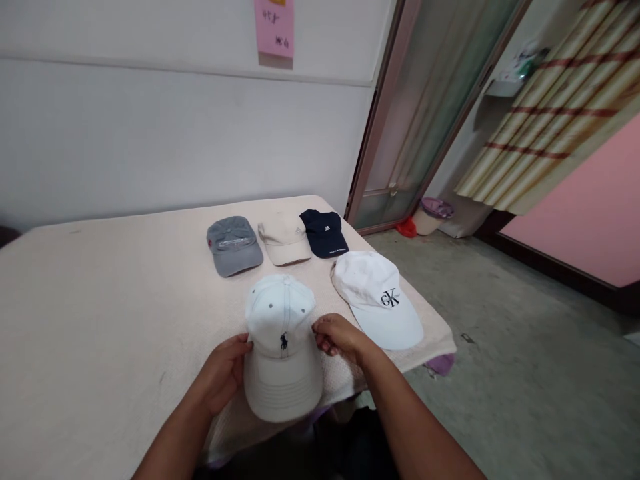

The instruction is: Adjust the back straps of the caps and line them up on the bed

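Observation:
A white baseball cap [280,320] with a small dark embroidered logo is between my hands, its brim pointing toward me at the table's near edge. My left hand [223,370] grips the cap's left side, thumb on the outside near the brim. On the opposite side, my right hand [343,337] pinches the cap's edge with its fingertips. To the right lies another white cap [367,280] with black letters on its front. Behind are a grey cap [233,243], a beige cap [285,240] and a navy cap [325,233], set in a row.
The caps rest on a table with a pale cloth [110,300]. A white wall with a pink note [275,30] stands behind it. At right are a sliding door [415,100], a waste bin [433,215], a striped curtain [555,113] and grey floor [540,373].

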The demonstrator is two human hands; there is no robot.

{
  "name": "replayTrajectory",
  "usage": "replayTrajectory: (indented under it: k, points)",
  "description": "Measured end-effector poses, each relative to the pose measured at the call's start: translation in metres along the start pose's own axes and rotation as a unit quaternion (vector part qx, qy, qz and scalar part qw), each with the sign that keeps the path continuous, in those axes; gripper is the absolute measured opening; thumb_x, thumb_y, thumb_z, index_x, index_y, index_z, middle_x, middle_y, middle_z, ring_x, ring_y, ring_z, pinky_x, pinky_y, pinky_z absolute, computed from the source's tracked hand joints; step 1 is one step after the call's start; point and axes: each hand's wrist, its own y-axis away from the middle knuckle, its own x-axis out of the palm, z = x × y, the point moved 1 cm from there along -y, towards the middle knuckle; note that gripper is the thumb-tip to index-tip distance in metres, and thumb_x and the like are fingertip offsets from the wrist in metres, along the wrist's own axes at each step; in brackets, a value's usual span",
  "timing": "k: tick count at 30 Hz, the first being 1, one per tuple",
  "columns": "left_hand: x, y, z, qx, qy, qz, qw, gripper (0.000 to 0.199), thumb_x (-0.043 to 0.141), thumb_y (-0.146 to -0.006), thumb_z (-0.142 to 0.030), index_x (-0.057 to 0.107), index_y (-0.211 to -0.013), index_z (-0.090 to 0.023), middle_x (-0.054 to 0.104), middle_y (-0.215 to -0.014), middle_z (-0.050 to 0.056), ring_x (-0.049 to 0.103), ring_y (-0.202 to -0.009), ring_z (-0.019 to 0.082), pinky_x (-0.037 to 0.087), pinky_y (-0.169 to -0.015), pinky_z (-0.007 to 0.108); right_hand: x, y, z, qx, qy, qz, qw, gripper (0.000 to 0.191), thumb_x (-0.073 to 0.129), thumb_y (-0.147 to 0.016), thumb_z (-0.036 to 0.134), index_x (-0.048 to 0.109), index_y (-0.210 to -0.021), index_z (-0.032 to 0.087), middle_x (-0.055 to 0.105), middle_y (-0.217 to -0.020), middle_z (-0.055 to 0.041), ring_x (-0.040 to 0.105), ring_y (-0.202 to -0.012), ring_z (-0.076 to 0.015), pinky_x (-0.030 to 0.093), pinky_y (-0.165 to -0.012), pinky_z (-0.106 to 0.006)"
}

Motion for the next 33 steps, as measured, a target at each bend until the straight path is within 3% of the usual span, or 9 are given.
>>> replayTrajectory:
  k: [4, 12, 15, 20, 25, 29, 33]
  points:
    - [-0.003, -0.003, 0.001, -0.003, 0.029, -0.010, 1.000, 0.012, 0.062, -0.073, -0.007, 0.071, -0.080, -0.008, 0.073, -0.086, 0.013, 0.067, -0.082, 0.022, 0.051, -0.076, 0.028, 0.002, 0.002, 0.003, 0.000, -0.047, 0.026, 0.999, 0.012, 0.051, -0.067, 0.021, 0.045, -0.058, 0.017, 0.044, -0.047, 0.0046, 0.037, -0.037, -0.0057, 0.024, -0.036, -0.019]
    - [-0.012, -0.017, 0.005, 0.000, 0.066, -0.049, 0.997, 0.010, 0.062, -0.072, -0.006, 0.070, -0.078, -0.011, 0.072, -0.080, 0.008, 0.065, -0.079, 0.020, 0.051, -0.076, 0.028, -0.002, 0.004, 0.004, -0.043, -0.114, 0.082, 0.989, 0.015, 0.064, -0.064, 0.021, 0.050, -0.068, 0.017, 0.044, -0.049, 0.0063, 0.039, -0.042, -0.0059, 0.026, -0.041, -0.019]
    - [-0.010, -0.022, 0.002, 0.042, 0.072, -0.055, 0.995, 0.007, 0.066, -0.070, -0.009, 0.069, -0.076, -0.011, 0.072, -0.080, 0.007, 0.064, -0.079, 0.017, 0.048, -0.077, 0.025, -0.001, -0.003, 0.010, -0.092, -0.144, 0.045, 0.984, 0.016, 0.066, -0.063, 0.023, 0.055, -0.071, 0.016, 0.045, -0.053, 0.0056, 0.037, -0.045, -0.0056, 0.024, -0.043, -0.019]
    - [0.003, -0.036, -0.008, 0.154, 0.036, -0.054, 0.986, 0.034, 0.069, -0.072, -0.025, 0.064, -0.105, -0.016, 0.068, -0.105, 0.007, 0.060, -0.093, 0.017, 0.045, -0.078, 0.024, 0.000, -0.018, 0.028, -0.201, -0.168, -0.072, 0.962, 0.024, 0.067, -0.062, 0.030, 0.061, -0.081, 0.016, 0.053, -0.063, 0.0026, 0.038, -0.051, -0.0072, 0.027, -0.048, -0.021]
    - [0.011, -0.054, 0.004, 0.077, -0.032, -0.075, 0.994, 0.037, 0.068, -0.072, -0.036, 0.062, -0.103, -0.018, 0.067, -0.100, 0.007, 0.061, -0.084, 0.017, 0.047, -0.072, 0.028, -0.014, -0.029, 0.023, -0.168, -0.128, -0.121, 0.970, 0.024, 0.063, -0.061, 0.030, 0.059, -0.079, 0.016, 0.049, -0.057, 0.0041, 0.037, -0.047, -0.0071, 0.029, -0.047, -0.021]
    - [0.012, -0.056, 0.014, 0.001, -0.079, -0.050, 0.996, 0.032, 0.068, -0.071, -0.038, 0.064, -0.092, -0.013, 0.068, -0.091, 0.012, 0.064, -0.082, 0.024, 0.050, -0.068, 0.037, -0.028, -0.028, 0.010, -0.099, -0.054, -0.116, 0.987, 0.010, 0.058, -0.059, 0.023, 0.054, -0.065, 0.016, 0.043, -0.046, 0.0054, 0.034, -0.039, -0.0074, 0.025, -0.041, -0.021]
    - [0.015, -0.048, 0.011, -0.048, -0.111, -0.018, 0.993, 0.030, 0.069, -0.071, -0.035, 0.064, -0.089, -0.012, 0.069, -0.087, 0.014, 0.066, -0.077, 0.027, 0.050, -0.069, 0.040, -0.034, -0.022, 0.006, -0.079, 0.037, -0.132, 0.987, 0.002, 0.052, -0.061, 0.018, 0.053, -0.060, 0.016, 0.042, -0.043, 0.0046, 0.035, -0.038, -0.0085, 0.027, -0.041, -0.023]
